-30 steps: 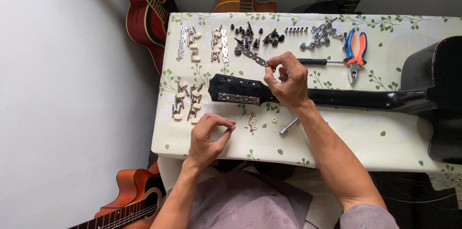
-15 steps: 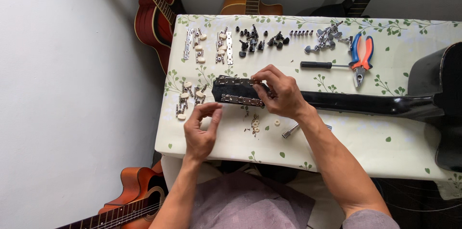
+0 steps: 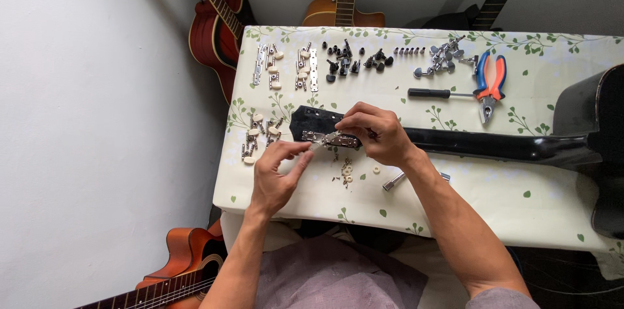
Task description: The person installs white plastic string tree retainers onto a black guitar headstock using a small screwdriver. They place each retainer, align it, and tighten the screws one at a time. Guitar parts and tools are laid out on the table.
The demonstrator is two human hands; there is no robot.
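Hands meet at the centre of the frame over the black headstock of a black guitar, whose neck runs off to the right toward the dark body at the right edge. The left hand, coming up from the lower middle, has thumb and forefinger pinched toward a small silvery part at the lower edge of the headstock; whether the pinch is fully closed on it cannot be told. The right hand lies curled over the headstock just right of that spot, its fingertips pressed together at the same silvery part. Everything rests on a table covered with a pale cloth printed with green leaves. Just left of the headstock lie cream-buttoned tuning machines, and below the hands a few small washers and a short metal rod. Along the upper part of the cloth sit two chrome tuner strips, a cluster of black tuners, a pile of chrome tuners, a black-handled screwdriver and orange-and-blue pliers. A red guitar leans at upper left, a brown one at top centre, and another orange-brown guitar shows at lower left.
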